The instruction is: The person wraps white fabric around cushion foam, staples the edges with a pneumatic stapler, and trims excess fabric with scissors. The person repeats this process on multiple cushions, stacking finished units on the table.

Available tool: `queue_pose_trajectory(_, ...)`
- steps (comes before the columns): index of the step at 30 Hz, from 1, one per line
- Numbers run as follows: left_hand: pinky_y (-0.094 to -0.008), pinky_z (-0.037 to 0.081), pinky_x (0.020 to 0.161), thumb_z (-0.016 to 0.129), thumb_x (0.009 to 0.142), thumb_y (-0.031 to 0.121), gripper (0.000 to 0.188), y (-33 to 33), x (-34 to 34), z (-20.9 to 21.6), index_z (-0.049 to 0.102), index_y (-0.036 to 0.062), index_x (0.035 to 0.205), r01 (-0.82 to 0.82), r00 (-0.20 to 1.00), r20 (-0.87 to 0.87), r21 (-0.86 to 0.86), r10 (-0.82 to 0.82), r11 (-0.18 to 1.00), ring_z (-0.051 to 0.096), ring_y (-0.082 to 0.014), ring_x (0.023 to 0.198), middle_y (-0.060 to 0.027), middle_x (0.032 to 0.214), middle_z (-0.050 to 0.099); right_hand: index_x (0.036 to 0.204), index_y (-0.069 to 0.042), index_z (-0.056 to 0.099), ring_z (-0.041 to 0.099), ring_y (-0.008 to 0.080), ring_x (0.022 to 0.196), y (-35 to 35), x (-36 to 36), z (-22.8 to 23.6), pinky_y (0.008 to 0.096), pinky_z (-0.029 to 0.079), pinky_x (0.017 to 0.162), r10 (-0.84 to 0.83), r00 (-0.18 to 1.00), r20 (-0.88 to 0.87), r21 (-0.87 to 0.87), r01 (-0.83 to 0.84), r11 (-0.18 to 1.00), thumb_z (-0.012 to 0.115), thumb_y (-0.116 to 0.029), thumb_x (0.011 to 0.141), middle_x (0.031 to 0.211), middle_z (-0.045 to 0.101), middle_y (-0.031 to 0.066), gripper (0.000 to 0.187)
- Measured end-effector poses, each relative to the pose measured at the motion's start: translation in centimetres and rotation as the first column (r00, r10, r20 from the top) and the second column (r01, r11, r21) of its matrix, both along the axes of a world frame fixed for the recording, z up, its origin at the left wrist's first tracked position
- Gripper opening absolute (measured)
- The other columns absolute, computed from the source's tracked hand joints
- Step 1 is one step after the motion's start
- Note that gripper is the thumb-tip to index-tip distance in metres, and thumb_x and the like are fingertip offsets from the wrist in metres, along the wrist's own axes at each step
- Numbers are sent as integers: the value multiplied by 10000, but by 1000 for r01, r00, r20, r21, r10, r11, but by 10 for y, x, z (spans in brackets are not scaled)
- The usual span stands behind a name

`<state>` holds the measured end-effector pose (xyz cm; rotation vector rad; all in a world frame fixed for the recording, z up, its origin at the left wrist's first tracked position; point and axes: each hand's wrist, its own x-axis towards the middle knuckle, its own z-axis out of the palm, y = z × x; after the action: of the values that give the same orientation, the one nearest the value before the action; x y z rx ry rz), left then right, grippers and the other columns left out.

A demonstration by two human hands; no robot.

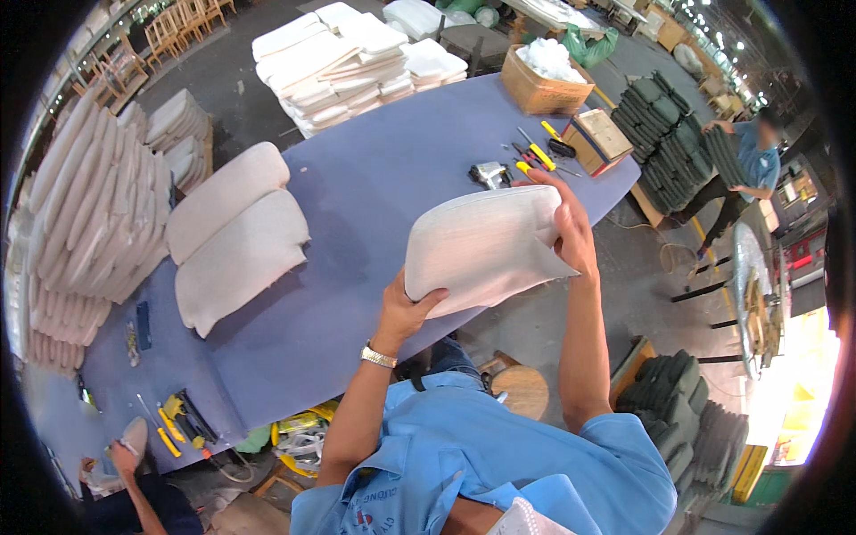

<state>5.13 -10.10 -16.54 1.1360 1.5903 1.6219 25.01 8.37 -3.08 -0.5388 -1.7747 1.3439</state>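
We grip a pale cushion (pixel 481 245) above the desk's (pixel 357 259) near edge: left hand (pixel 406 312) clasps its lower corner, right hand (pixel 566 227) its three o'clock side. Two cushions (pixel 234 234) lie at nine o'clock, tools (pixel 535 159) at twelve.

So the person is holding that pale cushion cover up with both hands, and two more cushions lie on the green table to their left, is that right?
Not quite: the table is blue-purple, not green, as the head view shows. The rest holds: the left hand and right hand hold the pale cushion cover up, and two more cushions lie on the table to the person's left.
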Motion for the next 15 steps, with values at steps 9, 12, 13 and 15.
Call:
queue_pose_trajectory(9,-403,560,860,903,779,382,623,9,18,-78,631,21,1207,27,1000,9,-41,-26,999,728,-329,1002,-178,1077,746,997,10,742,548,92,753,32,-19,-14,272,441,701,-422,899,117,-63,431,900,531,-502,1059,822,658,5,557)
queue_pose_trajectory(12,-431,555,873,912,749,415,648,5,22,-95,646,39,1206,52,997,-46,-128,-58,990,714,-360,1009,-158,1085,746,957,1,747,556,115,767,43,-17,-29,292,457,743,-577,815,48,15,577,817,534,-505,1056,814,655,10,559)
queue_pose_trajectory(13,-441,553,877,914,740,423,654,-3,20,-102,651,46,1205,34,997,-58,-192,-46,981,709,-366,1012,-150,1089,746,950,-2,748,559,119,774,39,-27,-29,296,462,753,-595,803,28,18,595,804,534,-502,1056,819,655,11,555)
queue_pose_trajectory(15,-442,548,890,913,737,434,653,-4,24,-129,664,50,1202,38,997,-51,-205,-50,978,706,-348,1038,-148,1103,741,999,-40,710,595,140,837,38,-24,-24,314,480,788,-584,811,26,-146,581,801,536,-513,1050,921,670,45,507)
